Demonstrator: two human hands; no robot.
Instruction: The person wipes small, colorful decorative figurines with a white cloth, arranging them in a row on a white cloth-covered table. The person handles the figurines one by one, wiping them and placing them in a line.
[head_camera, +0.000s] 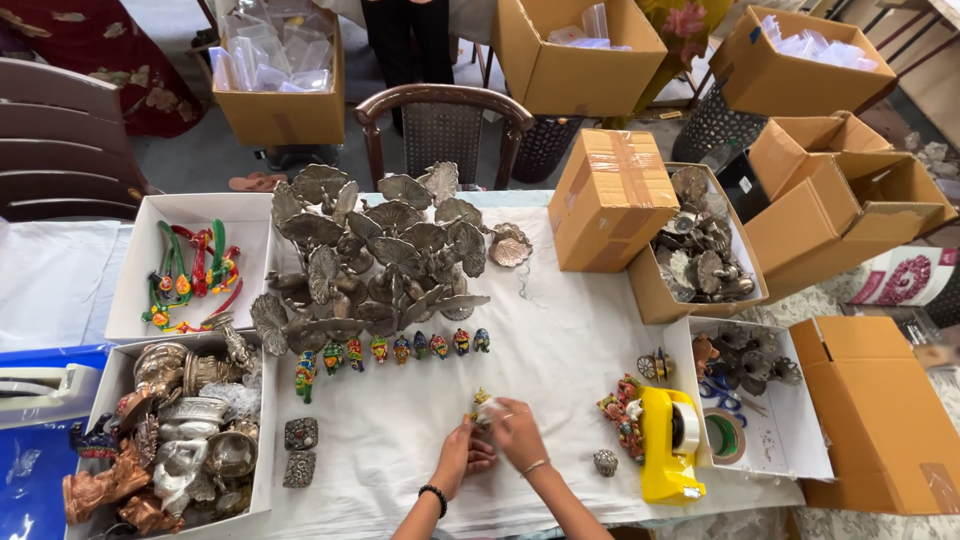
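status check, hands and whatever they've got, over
Left hand and right hand both closed on a small colourful figurine. Over white cloth. Yellow tape dispenser to the right, apart.

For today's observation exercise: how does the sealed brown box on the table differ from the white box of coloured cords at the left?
The brown box is closed and taped shut; the white box is open at the top. The brown box is tall and tilted against another carton; the white box is shallow and lies flat. The brown box hides its contents; the white box shows red and green cords. Both sit on the table.
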